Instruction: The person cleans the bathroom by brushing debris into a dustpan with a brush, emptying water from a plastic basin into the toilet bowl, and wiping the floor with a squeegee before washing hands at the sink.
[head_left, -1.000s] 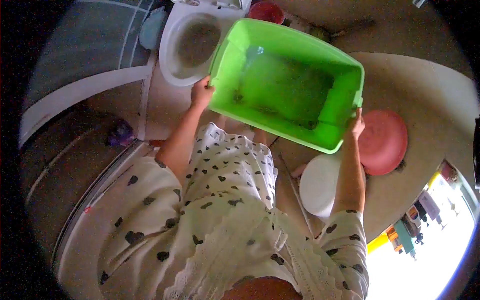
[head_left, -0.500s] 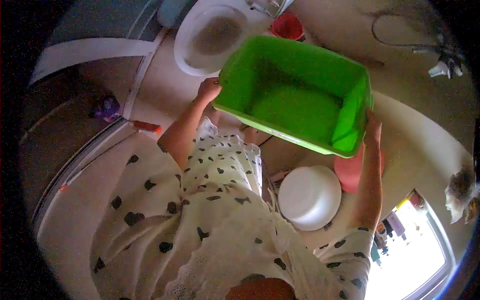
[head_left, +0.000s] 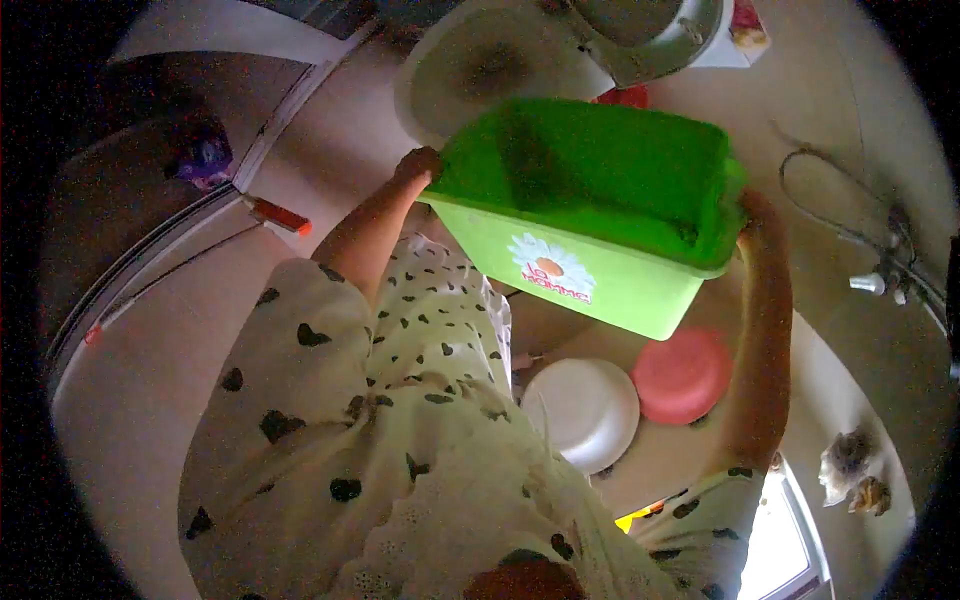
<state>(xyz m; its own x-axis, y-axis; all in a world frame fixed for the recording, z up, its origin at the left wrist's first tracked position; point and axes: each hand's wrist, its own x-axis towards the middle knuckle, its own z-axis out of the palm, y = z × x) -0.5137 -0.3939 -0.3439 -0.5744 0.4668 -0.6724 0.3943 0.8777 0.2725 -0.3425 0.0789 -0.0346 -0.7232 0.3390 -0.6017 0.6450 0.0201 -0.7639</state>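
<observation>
well, the green tub point(head_left: 645, 295) is up off the floor in front of the person, held between two bare hands, one at each short end. the left hand point(head_left: 420, 165) is closed on the rim at the left end, fingers curled in against the plastic. the right hand point(head_left: 757, 215) grips the opposite end; it's in shadow and its fingers are partly hidden, so i can't make out each one. the tub tilts so its opening faces away from the body and upward, and the long wall nearest the person shows a daisy print point(head_left: 550, 265) with red lettering under it. inside it's mostly dark green shadow

just beyond the tub's far left corner is a toilet point(head_left: 420, 85), partly covered by it in this view, and a bit of something red point(head_left: 625, 97) peeks out past the far rim. below the tub, on the floor, a white basin point(head_left: 580, 415) and a pink basin point(head_left: 685, 375) sit side by side, near the right forearm. over to the right a hose point(head_left: 785, 180) loops along the wall. on the left, near the door track, lies a red object with an orange tip point(head_left: 282, 216)
</observation>
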